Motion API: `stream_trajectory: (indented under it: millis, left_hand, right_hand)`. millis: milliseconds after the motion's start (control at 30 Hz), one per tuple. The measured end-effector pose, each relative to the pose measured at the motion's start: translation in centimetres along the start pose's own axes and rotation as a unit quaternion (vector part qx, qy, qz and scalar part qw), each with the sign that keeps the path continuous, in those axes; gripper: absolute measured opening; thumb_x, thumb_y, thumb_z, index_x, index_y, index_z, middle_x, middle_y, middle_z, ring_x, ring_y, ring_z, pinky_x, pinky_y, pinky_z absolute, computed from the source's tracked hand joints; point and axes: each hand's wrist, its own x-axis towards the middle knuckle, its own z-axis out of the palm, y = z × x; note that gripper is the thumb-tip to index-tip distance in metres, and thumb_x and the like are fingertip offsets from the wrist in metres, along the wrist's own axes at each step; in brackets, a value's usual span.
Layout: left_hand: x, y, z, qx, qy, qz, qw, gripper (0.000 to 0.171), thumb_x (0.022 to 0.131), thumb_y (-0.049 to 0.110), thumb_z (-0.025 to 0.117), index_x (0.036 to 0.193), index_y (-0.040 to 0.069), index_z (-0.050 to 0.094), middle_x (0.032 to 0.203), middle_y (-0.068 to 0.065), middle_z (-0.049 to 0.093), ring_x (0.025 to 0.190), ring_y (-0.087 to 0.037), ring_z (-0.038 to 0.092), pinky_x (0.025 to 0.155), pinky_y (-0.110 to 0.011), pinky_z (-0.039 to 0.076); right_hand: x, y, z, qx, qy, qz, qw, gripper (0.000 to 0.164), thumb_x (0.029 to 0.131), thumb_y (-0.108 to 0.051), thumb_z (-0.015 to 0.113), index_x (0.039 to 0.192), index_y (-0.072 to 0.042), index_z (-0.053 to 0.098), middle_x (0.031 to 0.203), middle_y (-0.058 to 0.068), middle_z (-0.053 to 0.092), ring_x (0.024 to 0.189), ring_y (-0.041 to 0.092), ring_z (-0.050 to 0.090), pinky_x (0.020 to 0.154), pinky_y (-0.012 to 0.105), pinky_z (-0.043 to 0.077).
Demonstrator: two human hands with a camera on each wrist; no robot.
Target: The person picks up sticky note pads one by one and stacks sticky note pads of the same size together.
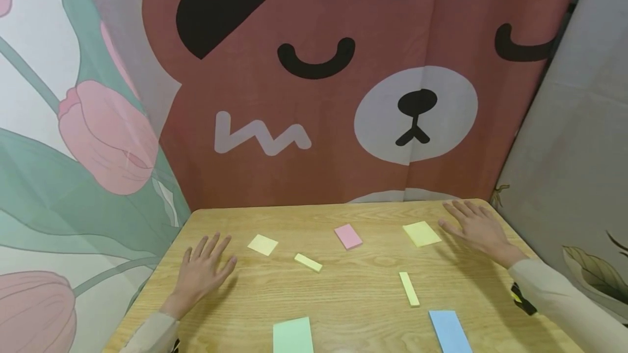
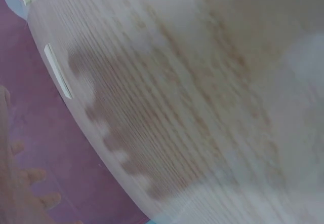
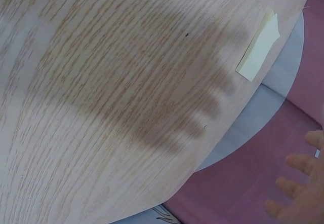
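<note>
My left hand (image 1: 202, 270) hovers over the left side of the table with fingers spread, holding nothing. Closest to it lies a pale yellow sticky note pad (image 1: 263, 244), and a narrow yellow strip pad (image 1: 308, 262) is a little farther right. My right hand (image 1: 477, 230), fingers extended, is above the far right corner, beside a yellow sticky note pad (image 1: 422, 233) but apart from it. Both hands cast shadows on the wood. In the right wrist view, the fingers (image 3: 298, 163) show at the right edge, away from a yellow pad (image 3: 260, 49).
On the wooden table (image 1: 353, 293) also lie a pink pad (image 1: 348, 236), another narrow yellow strip (image 1: 409, 289), a green pad (image 1: 293, 335) and a blue pad (image 1: 450, 331). A bear-print curtain (image 1: 314, 97) hangs behind the far edge; patterned curtains flank both sides.
</note>
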Motion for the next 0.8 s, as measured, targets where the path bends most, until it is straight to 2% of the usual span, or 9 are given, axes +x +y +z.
stream_trajectory:
  millis: [200,433,800]
  left_hand:
    - [-0.09,0.03,0.11,-0.007,-0.004,-0.003,1.0,0.064,0.099,0.051,0.05,0.15,0.014,0.043,0.153,-0.019,0.037,0.14,-0.046,0.029,0.105,-0.073,0.019]
    - [-0.39,0.3,0.25,-0.003,0.011,0.008,0.9999,0.063,0.098,0.05,0.053,0.148,0.013,0.046,0.151,-0.02,0.041,0.136,-0.048,0.036,0.102,-0.073,0.026]
    - [-0.5,0.83,0.65,-0.009,0.001,0.004,1.0,0.063,0.098,0.051,0.053,0.148,0.014,0.046,0.151,-0.019,0.042,0.135,-0.047,0.037,0.102,-0.073,0.027]
  right_hand:
    - [0.02,-0.06,0.0,0.004,-0.012,0.004,1.0,0.074,0.099,-0.056,0.048,0.147,0.0,0.042,0.148,0.031,0.036,0.136,0.053,0.028,0.107,0.069,0.02]
    - [0.14,-0.24,0.31,-0.002,-0.012,-0.006,1.0,0.071,0.1,-0.052,0.05,0.147,0.001,0.043,0.148,0.031,0.038,0.134,0.054,0.031,0.106,0.069,0.022]
    - [0.07,-0.45,0.53,-0.003,-0.016,-0.009,1.0,0.071,0.1,-0.055,0.046,0.146,0.0,0.044,0.147,0.03,0.039,0.134,0.053,0.032,0.107,0.068,0.021]
